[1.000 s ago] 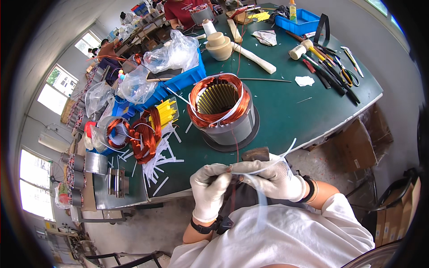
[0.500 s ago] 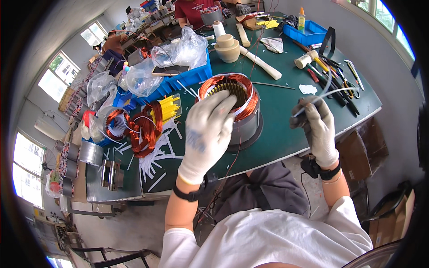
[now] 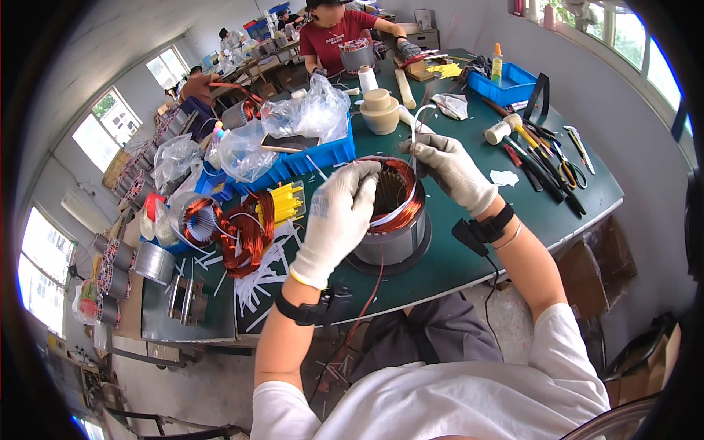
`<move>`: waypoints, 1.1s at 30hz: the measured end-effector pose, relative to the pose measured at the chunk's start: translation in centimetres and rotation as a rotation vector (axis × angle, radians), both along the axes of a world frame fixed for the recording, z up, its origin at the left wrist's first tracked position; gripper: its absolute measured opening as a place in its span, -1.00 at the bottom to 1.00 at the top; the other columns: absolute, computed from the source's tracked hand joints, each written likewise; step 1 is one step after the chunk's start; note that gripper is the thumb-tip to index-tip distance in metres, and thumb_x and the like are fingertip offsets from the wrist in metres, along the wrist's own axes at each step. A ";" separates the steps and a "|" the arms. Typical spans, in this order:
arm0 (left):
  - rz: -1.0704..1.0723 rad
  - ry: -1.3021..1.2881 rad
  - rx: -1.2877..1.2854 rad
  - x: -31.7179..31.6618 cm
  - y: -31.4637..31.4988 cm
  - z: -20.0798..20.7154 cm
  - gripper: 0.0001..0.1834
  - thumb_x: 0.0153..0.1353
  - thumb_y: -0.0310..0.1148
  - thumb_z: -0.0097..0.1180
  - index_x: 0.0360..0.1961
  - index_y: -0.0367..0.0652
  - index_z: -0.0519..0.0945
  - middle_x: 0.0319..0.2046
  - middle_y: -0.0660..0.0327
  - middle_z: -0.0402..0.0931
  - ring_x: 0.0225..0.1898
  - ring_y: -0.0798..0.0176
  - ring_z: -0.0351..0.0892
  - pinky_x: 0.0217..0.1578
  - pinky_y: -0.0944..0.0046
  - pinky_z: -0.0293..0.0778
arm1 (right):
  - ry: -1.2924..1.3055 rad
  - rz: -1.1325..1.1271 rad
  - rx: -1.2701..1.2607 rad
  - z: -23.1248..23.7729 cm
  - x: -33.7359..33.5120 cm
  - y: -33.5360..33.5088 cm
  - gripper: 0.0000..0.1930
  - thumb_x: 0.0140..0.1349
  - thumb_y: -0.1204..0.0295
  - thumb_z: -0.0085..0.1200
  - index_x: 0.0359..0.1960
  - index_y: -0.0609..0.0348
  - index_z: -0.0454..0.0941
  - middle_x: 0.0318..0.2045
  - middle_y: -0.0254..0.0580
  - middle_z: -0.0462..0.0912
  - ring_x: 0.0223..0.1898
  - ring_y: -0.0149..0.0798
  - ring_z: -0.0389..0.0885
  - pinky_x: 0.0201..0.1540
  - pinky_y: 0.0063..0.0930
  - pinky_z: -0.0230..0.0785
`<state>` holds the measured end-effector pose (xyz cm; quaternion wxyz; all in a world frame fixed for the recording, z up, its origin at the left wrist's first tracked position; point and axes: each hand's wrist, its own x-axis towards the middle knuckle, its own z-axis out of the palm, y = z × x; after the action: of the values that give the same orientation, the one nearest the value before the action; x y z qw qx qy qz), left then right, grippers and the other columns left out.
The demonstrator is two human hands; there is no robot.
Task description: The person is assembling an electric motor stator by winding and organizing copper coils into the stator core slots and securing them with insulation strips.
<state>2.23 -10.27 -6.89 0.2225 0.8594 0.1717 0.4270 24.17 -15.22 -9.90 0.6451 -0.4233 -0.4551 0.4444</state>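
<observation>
A grey motor stator [image 3: 389, 249] with copper windings [image 3: 405, 213] around its top stands on a dark round base in front of me. In a white glove, my left hand [image 3: 341, 213] bends its closed fingers over the left rim of the winding; its fingertips are partly hidden. My gloved right hand [image 3: 451, 169] pinches a thin white cord [image 3: 415, 125] at the far right rim, and the cord's free end loops upward. A white strip [image 3: 317, 167] sticks out behind my left hand. Another white length lies along the winding's inner right side.
Left of the stator are loose copper coils [image 3: 246, 242], yellow strips [image 3: 282, 202], white strips [image 3: 264, 282] and a blue bin [image 3: 315, 155] with plastic bags. Pliers, scissors [image 3: 570, 172] and a mallet [image 3: 502, 130] lie right. A co-worker [image 3: 341, 37] sits across the table.
My right hand has moved left from beside the stator to its rim, carrying the white cord. My left hand stays at the left rim, and the head view has shifted slightly.
</observation>
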 end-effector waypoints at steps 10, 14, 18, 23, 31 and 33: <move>-0.209 0.570 -0.185 9.1 1.8 5.4 -0.72 0.35 -0.34 0.04 -0.02 -0.28 0.59 -0.29 0.12 0.63 -0.28 0.27 0.61 -0.19 0.30 0.51 | 0.010 -0.392 0.319 7.7 3.7 -7.4 -0.74 0.34 0.39 0.08 -0.08 0.36 0.59 -0.25 -0.22 0.67 -0.31 -0.43 0.59 -0.22 -0.59 0.44; -0.414 0.315 -0.359 11.4 0.9 7.4 -0.81 0.34 -0.43 0.07 -0.13 -0.28 0.64 -0.36 0.28 0.62 -0.44 0.51 0.54 -0.42 0.51 0.46 | 0.010 -0.430 0.680 11.4 4.3 -10.3 -0.71 0.38 0.39 0.01 -0.04 0.41 0.55 -0.21 -0.11 0.65 -0.25 -0.36 0.60 -0.18 -0.52 0.47; -0.529 -0.003 -0.414 11.7 -0.1 10.2 -0.74 0.33 -0.32 0.13 -0.02 -0.17 0.65 -0.36 0.29 0.65 -0.45 0.53 0.54 -0.43 0.52 0.47 | 0.064 -0.482 0.754 13.6 4.7 -10.7 -0.70 0.38 0.41 0.01 0.02 0.38 0.53 -0.22 -0.13 0.65 -0.21 -0.37 0.60 -0.12 -0.51 0.46; -0.568 0.005 -0.383 12.2 -1.5 12.1 -0.69 0.29 -0.29 0.18 0.00 -0.19 0.64 -0.35 0.23 0.68 -0.44 0.52 0.56 -0.42 0.50 0.49 | -0.037 -0.528 0.680 13.2 3.5 -8.6 -0.77 0.27 0.50 0.13 -0.08 0.35 0.59 -0.26 -0.19 0.68 -0.28 -0.41 0.65 -0.13 -0.55 0.53; -0.579 -0.038 -0.370 12.1 -1.8 12.1 -0.69 0.28 -0.31 0.20 -0.01 -0.20 0.64 -0.35 0.23 0.67 -0.40 0.48 0.61 -0.43 0.48 0.49 | -0.160 -0.670 0.739 13.7 3.0 -7.7 -0.77 0.30 0.46 0.12 -0.07 0.33 0.57 -0.24 -0.17 0.68 -0.27 -0.41 0.65 -0.11 -0.54 0.55; -0.610 -0.051 -0.384 12.1 -1.7 11.9 -0.70 0.28 -0.32 0.20 -0.01 -0.20 0.63 -0.35 0.25 0.66 -0.39 0.47 0.62 -0.45 0.48 0.48 | -0.143 -0.644 0.757 13.7 3.0 -7.6 -0.77 0.30 0.45 0.12 -0.07 0.34 0.57 -0.24 -0.18 0.68 -0.27 -0.42 0.64 -0.11 -0.54 0.55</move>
<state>14.35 -11.93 5.05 0.5013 0.8027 -0.0213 0.3224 27.13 -22.84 3.83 0.8250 -0.3079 -0.4738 -0.0040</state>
